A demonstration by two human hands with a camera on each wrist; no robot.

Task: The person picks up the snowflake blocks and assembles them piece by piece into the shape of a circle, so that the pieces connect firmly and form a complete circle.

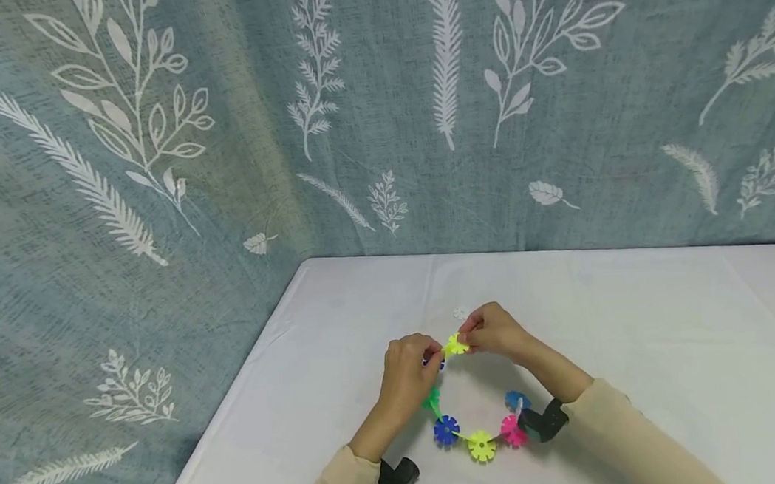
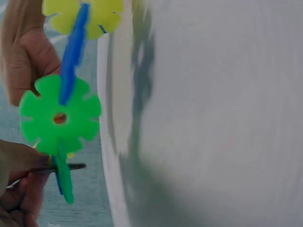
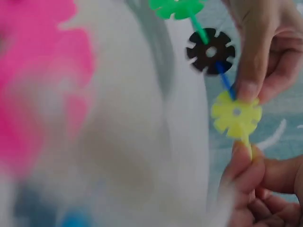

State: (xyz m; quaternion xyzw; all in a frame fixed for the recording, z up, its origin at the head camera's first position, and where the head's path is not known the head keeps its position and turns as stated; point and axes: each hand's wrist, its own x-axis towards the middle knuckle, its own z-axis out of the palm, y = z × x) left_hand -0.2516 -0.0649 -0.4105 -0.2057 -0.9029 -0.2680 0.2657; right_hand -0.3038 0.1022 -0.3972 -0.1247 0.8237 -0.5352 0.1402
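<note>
A chain of notched plastic interlocking discs hangs in a curve below both hands. My left hand (image 1: pixel 405 370) pinches its upper end, thumb on the edge of a yellow disc (image 3: pixel 236 116). Facing it, my right hand (image 1: pixel 496 331) holds a second yellow disc, seen edge-on (image 3: pixel 247 145), which meets the first one. Below the left hand follow a dark disc (image 3: pixel 210 51), a green disc (image 2: pixel 60 116), a blue disc (image 1: pixel 446 431), a yellow disc (image 1: pixel 482 446) and a pink disc (image 1: pixel 512 430). Another blue disc (image 1: pixel 517 400) is at the far end, by the right wrist.
A pale disc (image 1: pixel 460 313) lies on the white-covered table (image 1: pixel 666 328) just beyond the hands. Black devices are worn at the left wrist (image 1: pixel 398 478) and right wrist (image 1: pixel 543 421). A leaf-patterned blue-green curtain (image 1: pixel 379 109) borders the table at the back and left.
</note>
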